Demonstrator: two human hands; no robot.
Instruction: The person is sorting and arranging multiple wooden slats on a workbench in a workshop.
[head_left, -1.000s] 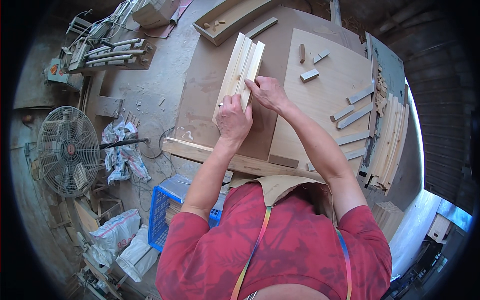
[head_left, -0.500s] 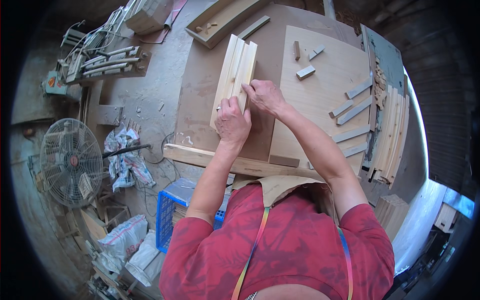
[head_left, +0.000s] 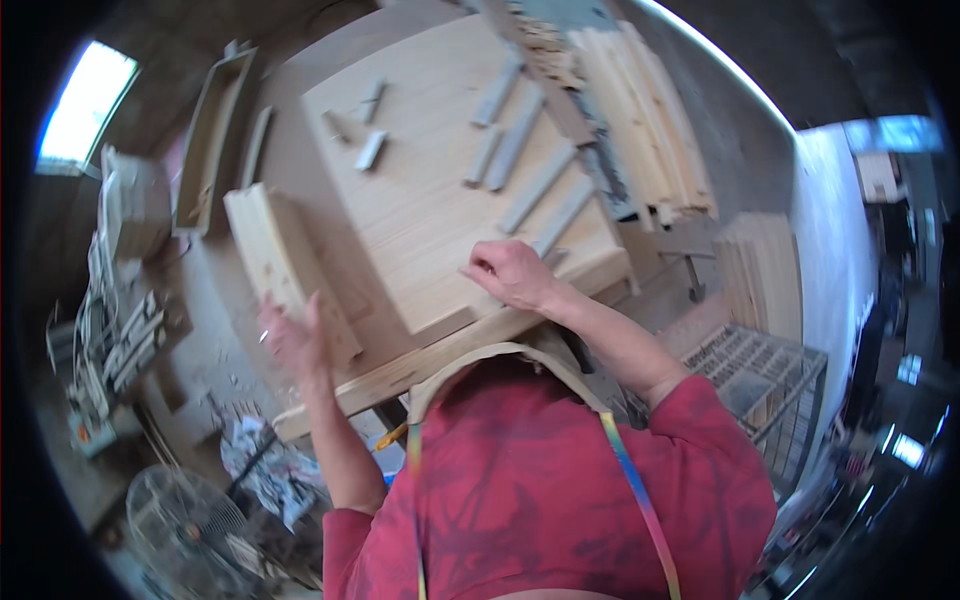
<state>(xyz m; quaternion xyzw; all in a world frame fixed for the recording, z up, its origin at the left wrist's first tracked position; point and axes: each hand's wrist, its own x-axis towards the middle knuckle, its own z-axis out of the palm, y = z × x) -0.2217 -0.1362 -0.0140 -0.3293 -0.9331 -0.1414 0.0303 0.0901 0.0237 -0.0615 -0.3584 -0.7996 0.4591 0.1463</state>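
Note:
A pale wooden workpiece of long strips (head_left: 275, 255) lies lengthwise on the left of the workbench. My left hand (head_left: 290, 340) is by its near left side, fingers spread, blurred by motion; whether a fingertip touches the wood I cannot tell. Over the near edge of the light plywood board (head_left: 420, 220) is my right hand (head_left: 510, 275), its fingers curled together in a pinch. Whatever may be between them is too small and blurred to name. Just beyond it, several narrow grey bars (head_left: 538, 187) lie slanted on the board.
Short blocks (head_left: 371, 150) rest farther back on the board. A long shallow wooden tray (head_left: 215, 140) stands at the far left. Pale wooden strips (head_left: 640, 120) are stacked beyond the right side. A floor fan (head_left: 185, 530) and a metal wire rack (head_left: 765, 385) flank the bench.
The view has swung to the right, so the bench appears shifted left. My right hand has left the workpiece and moved right to the board's near edge. My left hand's fingers have opened.

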